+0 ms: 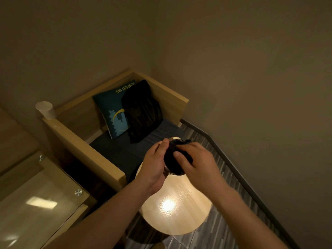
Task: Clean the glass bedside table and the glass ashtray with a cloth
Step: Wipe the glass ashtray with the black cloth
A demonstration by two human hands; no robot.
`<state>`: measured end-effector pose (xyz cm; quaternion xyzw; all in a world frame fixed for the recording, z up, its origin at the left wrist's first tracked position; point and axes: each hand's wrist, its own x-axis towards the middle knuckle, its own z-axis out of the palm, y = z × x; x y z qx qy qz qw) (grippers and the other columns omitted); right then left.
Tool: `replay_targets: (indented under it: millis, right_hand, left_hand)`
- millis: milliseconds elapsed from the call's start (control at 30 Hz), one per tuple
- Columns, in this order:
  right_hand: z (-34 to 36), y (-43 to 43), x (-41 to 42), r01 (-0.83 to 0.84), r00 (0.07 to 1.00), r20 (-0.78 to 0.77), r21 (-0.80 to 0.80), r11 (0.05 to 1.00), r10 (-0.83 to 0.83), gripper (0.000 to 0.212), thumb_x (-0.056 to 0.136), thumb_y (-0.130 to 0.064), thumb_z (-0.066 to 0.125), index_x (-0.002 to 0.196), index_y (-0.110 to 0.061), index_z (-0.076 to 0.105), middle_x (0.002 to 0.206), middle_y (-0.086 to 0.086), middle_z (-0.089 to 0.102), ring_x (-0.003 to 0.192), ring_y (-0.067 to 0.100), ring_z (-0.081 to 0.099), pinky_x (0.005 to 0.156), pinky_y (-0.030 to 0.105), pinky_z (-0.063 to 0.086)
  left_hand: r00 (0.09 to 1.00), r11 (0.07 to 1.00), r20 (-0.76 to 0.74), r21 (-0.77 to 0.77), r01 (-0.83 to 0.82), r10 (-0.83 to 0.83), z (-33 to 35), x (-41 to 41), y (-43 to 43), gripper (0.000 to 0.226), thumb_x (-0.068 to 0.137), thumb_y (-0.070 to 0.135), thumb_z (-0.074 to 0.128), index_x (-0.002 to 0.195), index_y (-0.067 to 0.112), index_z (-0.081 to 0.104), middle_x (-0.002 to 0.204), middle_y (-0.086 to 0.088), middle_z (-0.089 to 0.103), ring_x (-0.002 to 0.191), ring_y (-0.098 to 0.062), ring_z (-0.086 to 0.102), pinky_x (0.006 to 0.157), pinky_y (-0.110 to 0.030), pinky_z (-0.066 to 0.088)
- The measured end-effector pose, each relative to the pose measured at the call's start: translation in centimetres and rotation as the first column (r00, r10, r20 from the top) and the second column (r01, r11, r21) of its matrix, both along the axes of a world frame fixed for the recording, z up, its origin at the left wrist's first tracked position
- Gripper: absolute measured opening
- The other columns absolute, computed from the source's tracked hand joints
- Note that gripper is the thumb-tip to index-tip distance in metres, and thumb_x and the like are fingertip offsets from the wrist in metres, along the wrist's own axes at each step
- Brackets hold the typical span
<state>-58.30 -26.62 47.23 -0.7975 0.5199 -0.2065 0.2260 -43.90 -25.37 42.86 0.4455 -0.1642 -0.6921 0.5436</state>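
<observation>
Above the far edge of a round wooden table [176,209] I hold the glass ashtray [175,138] in the air. Only its shiny rim shows past my fingers. My left hand [154,164] grips the ashtray from the left side. My right hand [195,162] presses a dark cloth [173,159] into and over the ashtray, covering most of it. The glass bedside table [36,203] lies at the lower left, with round metal fittings at its corners and light reflecting off its top.
A wooden-framed armchair [86,150] with a dark seat stands behind the round table. On it lean a teal cushion [111,114] and a black garment [142,112]. A white paper cup [45,110] sits on the armrest corner. Walls close in at the right.
</observation>
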Motion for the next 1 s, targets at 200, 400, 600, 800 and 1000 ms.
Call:
replay_targets:
  millis: [200, 400, 600, 800, 1000]
  right_hand:
    - [3.8, -3.0, -3.7, -0.548, 0.811, -0.284, -0.067, 0.834, 0.511, 0.040, 0.096, -0.044, 0.059, 0.133, -0.031, 0.065, 0.142, -0.009, 0.056, 0.129, 0.010, 0.052, 0.099, 0.025, 0.048]
    - [2.3, -2.9, -3.1, -0.520, 0.848, -0.200, -0.145, 0.842, 0.490, 0.043, 0.091, -0.052, 0.061, 0.122, -0.025, 0.072, 0.128, -0.002, 0.064, 0.118, 0.017, 0.059, 0.092, 0.036, 0.057]
    - [-0.8, 0.2, -0.5, 0.051, 0.995, 0.091, -0.160, 0.986, -0.037, 0.029, 0.089, -0.037, 0.073, 0.111, -0.020, 0.077, 0.101, -0.004, 0.062, 0.093, 0.015, 0.061, 0.081, 0.035, 0.058]
    - [-0.5, 0.6, -0.1, 0.145, 0.989, 0.039, -0.075, 0.987, -0.143, 0.032, 0.094, -0.045, 0.064, 0.118, -0.026, 0.072, 0.101, -0.008, 0.055, 0.093, 0.011, 0.056, 0.084, 0.034, 0.056]
    - [3.1, -1.8, -4.7, -0.461, 0.887, -0.136, -0.192, 0.866, 0.442, 0.045, 0.095, -0.052, 0.059, 0.132, -0.028, 0.066, 0.137, -0.004, 0.057, 0.127, 0.013, 0.051, 0.102, 0.029, 0.048]
  left_hand:
    - [0.956, 0.956, -0.109, 0.077, 0.282, -0.273, 1.2, 1.9, -0.8, 0.042, 0.105, 0.047, 0.050, 0.128, 0.019, 0.072, 0.128, -0.018, 0.071, 0.122, -0.038, 0.065, 0.111, -0.058, 0.045]
    - [0.936, 0.939, -0.143, 0.079, 0.333, -0.320, 2.7, 1.8, -0.5, 0.043, 0.103, 0.048, 0.054, 0.121, 0.017, 0.076, 0.131, -0.020, 0.069, 0.127, -0.039, 0.063, 0.113, -0.059, 0.043]
    - [0.988, 0.983, -0.060, 0.107, 0.149, -0.143, 2.9, 0.2, 0.1, 0.043, 0.103, 0.048, 0.054, 0.127, 0.016, 0.069, 0.124, -0.020, 0.073, 0.114, -0.036, 0.071, 0.090, -0.050, 0.060]
    - [0.991, 0.983, -0.046, 0.128, 0.128, -0.123, 2.1, -0.4, 0.1, 0.041, 0.101, 0.048, 0.055, 0.127, 0.018, 0.069, 0.123, -0.017, 0.074, 0.112, -0.034, 0.073, 0.093, -0.050, 0.060]
    - [0.913, 0.905, -0.147, 0.145, 0.401, -0.381, 2.7, 0.8, -1.4, 0.048, 0.100, 0.055, 0.055, 0.129, 0.021, 0.071, 0.135, -0.020, 0.067, 0.130, -0.043, 0.060, 0.112, -0.063, 0.042]
